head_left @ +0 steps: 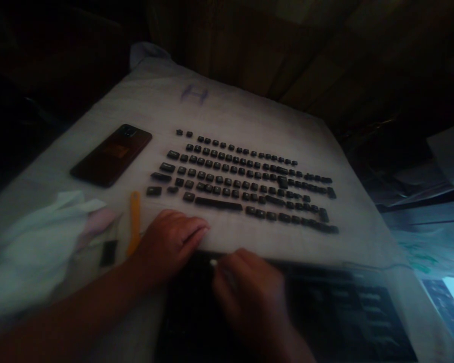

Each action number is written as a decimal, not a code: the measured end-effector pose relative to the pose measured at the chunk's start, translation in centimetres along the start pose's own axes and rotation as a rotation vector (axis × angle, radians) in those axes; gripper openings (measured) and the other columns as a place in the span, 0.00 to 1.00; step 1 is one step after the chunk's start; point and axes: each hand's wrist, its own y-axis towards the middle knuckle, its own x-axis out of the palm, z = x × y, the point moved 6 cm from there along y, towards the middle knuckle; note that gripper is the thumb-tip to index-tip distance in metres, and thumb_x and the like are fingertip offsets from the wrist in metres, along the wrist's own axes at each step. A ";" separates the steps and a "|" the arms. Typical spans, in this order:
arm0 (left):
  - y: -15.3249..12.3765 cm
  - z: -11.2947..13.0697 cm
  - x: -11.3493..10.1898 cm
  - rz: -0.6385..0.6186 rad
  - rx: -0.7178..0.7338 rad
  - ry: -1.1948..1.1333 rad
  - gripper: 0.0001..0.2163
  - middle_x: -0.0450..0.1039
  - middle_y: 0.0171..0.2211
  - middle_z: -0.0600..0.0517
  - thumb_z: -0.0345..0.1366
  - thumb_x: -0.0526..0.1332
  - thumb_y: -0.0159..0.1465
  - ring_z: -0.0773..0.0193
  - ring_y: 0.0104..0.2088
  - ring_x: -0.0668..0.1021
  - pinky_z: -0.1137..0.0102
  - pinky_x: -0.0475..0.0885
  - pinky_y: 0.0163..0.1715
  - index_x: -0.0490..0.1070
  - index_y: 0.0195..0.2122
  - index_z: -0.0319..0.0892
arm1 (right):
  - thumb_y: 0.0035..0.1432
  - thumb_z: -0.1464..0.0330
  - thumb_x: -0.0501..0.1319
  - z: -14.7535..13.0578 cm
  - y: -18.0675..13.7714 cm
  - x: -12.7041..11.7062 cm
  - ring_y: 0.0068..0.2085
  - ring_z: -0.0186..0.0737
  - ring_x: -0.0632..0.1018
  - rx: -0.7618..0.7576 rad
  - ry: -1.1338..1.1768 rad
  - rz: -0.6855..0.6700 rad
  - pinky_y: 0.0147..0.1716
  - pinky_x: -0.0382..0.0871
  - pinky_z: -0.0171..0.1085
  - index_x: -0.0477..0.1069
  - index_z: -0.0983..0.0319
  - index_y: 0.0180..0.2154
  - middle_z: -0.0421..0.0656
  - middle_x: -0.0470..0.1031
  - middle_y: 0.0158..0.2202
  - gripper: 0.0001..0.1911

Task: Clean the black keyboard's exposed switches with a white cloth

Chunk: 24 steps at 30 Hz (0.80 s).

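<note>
A dark keyboard base [325, 312] lies along the front of the table, its keys taken off. My right hand [253, 287] is closed over its upper part, pinching what looks like a cotton swab, with a small white tip [213, 262] showing past the fingers near the back edge. At the top left corner of the base rests my left hand [170, 242], fingers curled together and the thumb alongside them; I see nothing in it. Beyond both hands, loose black keycaps [227, 181] are laid out in keyboard order, with the long space bar [218, 203] nearest.
Left of the keycaps lies a dark phone [111, 155], face down. An orange-yellow flat tool [135, 219] sits beside my left wrist, near a small black piece [108, 253] and a crumpled white cloth [34, 252]. A cable [378, 265] runs behind the keyboard base.
</note>
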 end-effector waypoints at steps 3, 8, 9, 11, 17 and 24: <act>0.0 -0.1 0.1 0.006 -0.007 0.004 0.12 0.82 0.34 0.52 0.39 0.52 0.71 0.58 0.34 0.80 0.60 0.69 0.39 0.74 0.41 0.42 | 0.58 0.76 0.55 -0.3 0.2 0.3 0.22 0.32 0.66 -0.017 -0.028 0.000 0.24 0.55 0.34 0.66 0.61 0.22 0.38 0.66 0.21 0.14; 0.0 0.0 -0.1 0.016 -0.007 0.021 0.14 0.81 0.32 0.51 0.38 0.49 0.72 0.57 0.33 0.79 0.60 0.70 0.37 0.74 0.41 0.41 | 0.59 0.76 0.54 -0.5 0.4 0.9 0.23 0.33 0.66 -0.033 -0.064 -0.013 0.25 0.54 0.36 0.66 0.61 0.21 0.38 0.66 0.21 0.15; 0.1 0.0 -0.2 0.018 -0.005 0.020 0.15 0.81 0.32 0.51 0.38 0.49 0.72 0.57 0.33 0.79 0.60 0.70 0.37 0.74 0.41 0.41 | 0.58 0.76 0.54 -0.6 0.4 1.0 0.23 0.33 0.66 -0.032 -0.071 -0.017 0.25 0.53 0.36 0.66 0.61 0.21 0.38 0.67 0.21 0.14; 0.2 -0.1 -0.3 0.010 -0.005 0.010 0.15 0.81 0.32 0.51 0.38 0.49 0.72 0.57 0.33 0.80 0.61 0.71 0.37 0.74 0.41 0.41 | 0.58 0.76 0.54 -0.6 0.5 1.1 0.23 0.34 0.66 -0.030 -0.086 -0.020 0.24 0.53 0.36 0.66 0.61 0.21 0.39 0.67 0.21 0.14; 0.5 -0.8 -0.6 -0.026 -0.045 0.029 0.17 0.82 0.34 0.50 0.40 0.48 0.73 0.58 0.34 0.81 0.63 0.73 0.36 0.75 0.41 0.42 | 0.57 0.76 0.54 -0.7 0.6 1.1 0.22 0.33 0.66 -0.009 -0.107 -0.039 0.24 0.51 0.36 0.66 0.60 0.22 0.39 0.68 0.21 0.13; 0.5 -0.5 -0.8 0.037 0.007 0.044 0.18 0.82 0.36 0.50 0.41 0.47 0.73 0.58 0.35 0.81 0.64 0.74 0.37 0.75 0.43 0.41 | 0.56 0.76 0.53 -0.9 1.0 1.4 0.23 0.34 0.67 -0.017 -0.119 -0.044 0.24 0.51 0.37 0.66 0.60 0.22 0.39 0.68 0.21 0.13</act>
